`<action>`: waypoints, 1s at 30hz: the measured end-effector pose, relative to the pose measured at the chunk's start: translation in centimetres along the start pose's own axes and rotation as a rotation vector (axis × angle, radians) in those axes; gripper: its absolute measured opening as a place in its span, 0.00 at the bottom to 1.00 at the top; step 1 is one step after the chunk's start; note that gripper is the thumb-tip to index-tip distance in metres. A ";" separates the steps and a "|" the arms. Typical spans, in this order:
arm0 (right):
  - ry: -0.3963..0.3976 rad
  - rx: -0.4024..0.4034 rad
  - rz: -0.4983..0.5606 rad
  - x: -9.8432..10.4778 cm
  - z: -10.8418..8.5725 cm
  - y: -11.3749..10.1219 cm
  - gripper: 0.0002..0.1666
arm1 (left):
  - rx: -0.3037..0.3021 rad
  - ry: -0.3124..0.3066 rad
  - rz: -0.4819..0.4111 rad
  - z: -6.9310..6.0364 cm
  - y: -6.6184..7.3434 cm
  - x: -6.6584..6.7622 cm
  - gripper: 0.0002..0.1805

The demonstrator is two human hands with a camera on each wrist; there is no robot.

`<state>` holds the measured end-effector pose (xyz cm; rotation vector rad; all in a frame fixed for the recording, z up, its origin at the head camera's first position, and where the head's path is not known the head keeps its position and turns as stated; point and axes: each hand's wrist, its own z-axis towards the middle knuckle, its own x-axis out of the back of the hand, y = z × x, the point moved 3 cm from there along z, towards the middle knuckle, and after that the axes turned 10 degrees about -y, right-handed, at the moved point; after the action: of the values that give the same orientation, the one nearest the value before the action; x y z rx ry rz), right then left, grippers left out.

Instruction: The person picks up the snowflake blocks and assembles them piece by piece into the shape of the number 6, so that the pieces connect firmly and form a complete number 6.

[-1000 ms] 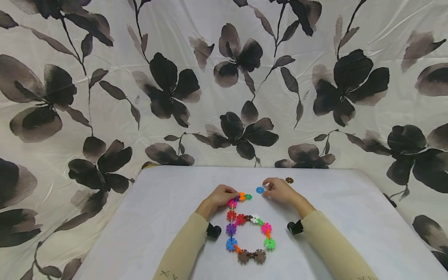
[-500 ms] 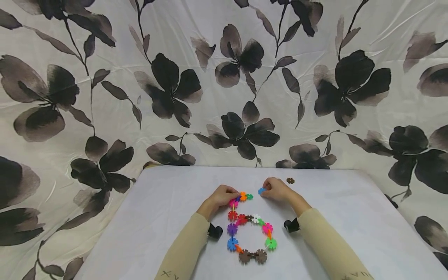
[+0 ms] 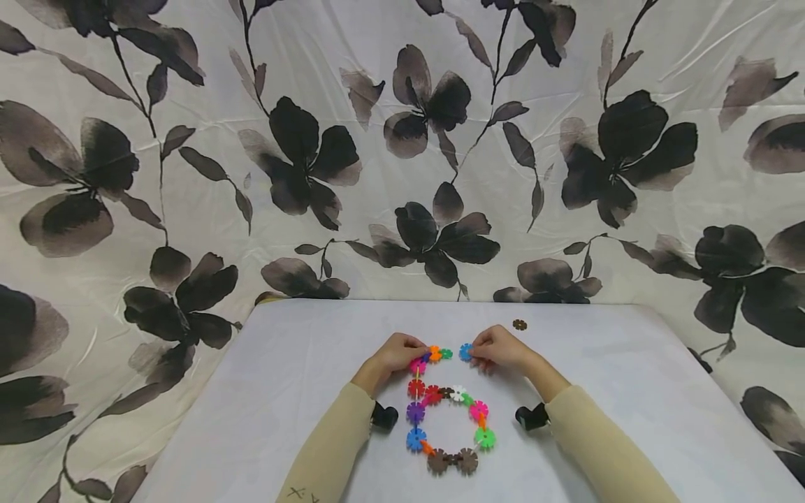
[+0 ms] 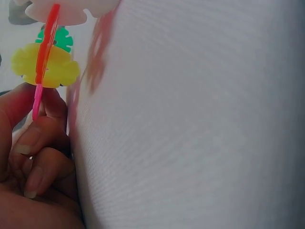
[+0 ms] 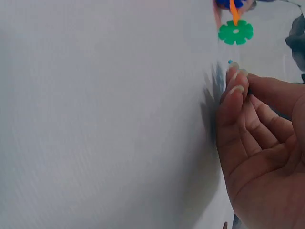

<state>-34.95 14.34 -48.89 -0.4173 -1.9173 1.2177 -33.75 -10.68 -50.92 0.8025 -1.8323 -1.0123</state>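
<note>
A chain of colourful notched plastic discs lies on the table, shaped like a 6, with brown discs (image 3: 467,461) at its bottom and a green disc (image 3: 446,353) at its upper end. My left hand (image 3: 395,351) pinches the chain near its top, by the pink and purple discs. In the left wrist view a yellow disc (image 4: 66,69) and a red one (image 4: 45,47) stand just beyond those fingers. My right hand (image 3: 502,347) pinches a blue notched disc (image 3: 465,352), held a short gap right of the green end disc. In the right wrist view my fingers hide most of it.
A loose brown disc (image 3: 519,324) lies near the back of the white table (image 3: 566,433), beyond my right hand. Behind the table hangs a floral cloth (image 3: 402,140). Each wrist wears a black camera.
My right hand has taken hold of the blue disc, which lay flat on the table, and has brought it slightly nearer to me, tilted up. My left hand stays on the chain.
</note>
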 end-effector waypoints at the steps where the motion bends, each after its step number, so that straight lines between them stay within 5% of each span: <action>1: -0.015 0.009 0.023 -0.2 -0.1 -0.1 0.10 | 0.001 0.000 -0.001 0.0 0.0 0.0 0.12; 30: -0.141 -0.011 0.358 -1.5 0.1 0.3 0.16 | -0.019 0.013 0.000 0.0 0.0 0.0 0.12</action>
<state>-34.17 13.44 -49.84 -0.7204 -2.0259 1.4996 -33.78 -10.68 -50.94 0.7964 -1.8088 -1.0207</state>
